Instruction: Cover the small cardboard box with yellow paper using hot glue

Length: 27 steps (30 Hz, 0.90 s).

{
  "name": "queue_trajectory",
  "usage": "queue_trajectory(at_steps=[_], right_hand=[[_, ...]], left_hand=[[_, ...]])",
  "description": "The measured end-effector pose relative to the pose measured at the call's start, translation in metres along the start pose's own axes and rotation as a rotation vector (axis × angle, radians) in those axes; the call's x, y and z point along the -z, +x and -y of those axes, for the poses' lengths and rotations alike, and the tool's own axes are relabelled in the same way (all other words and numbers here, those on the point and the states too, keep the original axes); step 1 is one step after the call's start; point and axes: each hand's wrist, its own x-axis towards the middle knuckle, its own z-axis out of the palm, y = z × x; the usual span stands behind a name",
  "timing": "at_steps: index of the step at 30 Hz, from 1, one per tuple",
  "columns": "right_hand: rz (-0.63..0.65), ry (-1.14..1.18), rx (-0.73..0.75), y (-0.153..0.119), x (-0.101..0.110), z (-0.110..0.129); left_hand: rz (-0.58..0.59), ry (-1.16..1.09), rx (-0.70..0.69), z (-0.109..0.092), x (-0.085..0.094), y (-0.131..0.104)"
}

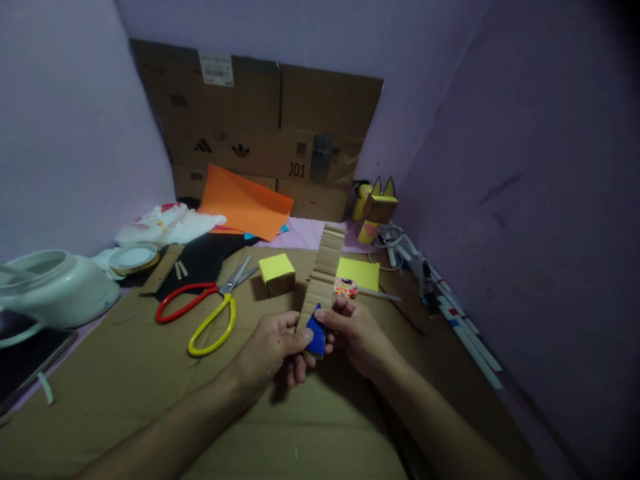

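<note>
- A pointed blue piece point(315, 339) is pinched against the ridged, tan cardboard strip point(325, 265) by the fingers point(296, 343) of the left hand point(270, 345) and right hand point(364, 335), above the bench point(225, 407); its edges are partly covered.
- Beyond, a yellow sheet point(363, 272) is partly hidden by the strip.

Bare left grip point(269, 344), bare right grip point(364, 332), bare forearms point(175, 415), bare wrists point(239, 381)

So it's a long brown cardboard strip point(325, 261) — creased crosswise, kinda wavy, far end angled a bit right — with a small, pointy, bright blue piece point(317, 340) against its near end.
</note>
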Motion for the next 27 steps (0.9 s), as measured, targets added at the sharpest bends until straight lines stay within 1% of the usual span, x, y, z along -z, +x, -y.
queue_trajectory(at_steps=[5,8,15,20,27], right_hand=[[-0.049,-0.054,0.034,-0.003,0.0,-0.003],[-0.057,-0.106,0.035,-0.002,0.001,-0.005],[-0.077,-0.182,0.04,-0.001,0.006,-0.011],[-0.087,-0.209,0.01,0.001,0.01,-0.015],[-0.151,-0.273,0.018,0.003,0.009,-0.014]], left_hand=[[0.013,0.003,-0.042,-0.002,-0.004,-0.003],[-0.013,0.029,-0.06,-0.002,-0.004,-0.002],[-0.034,0.04,-0.046,0.003,-0.006,0.001],[-0.048,0.072,-0.016,0.001,-0.006,0.0],[-0.06,0.079,0.008,-0.002,-0.006,-0.001]])
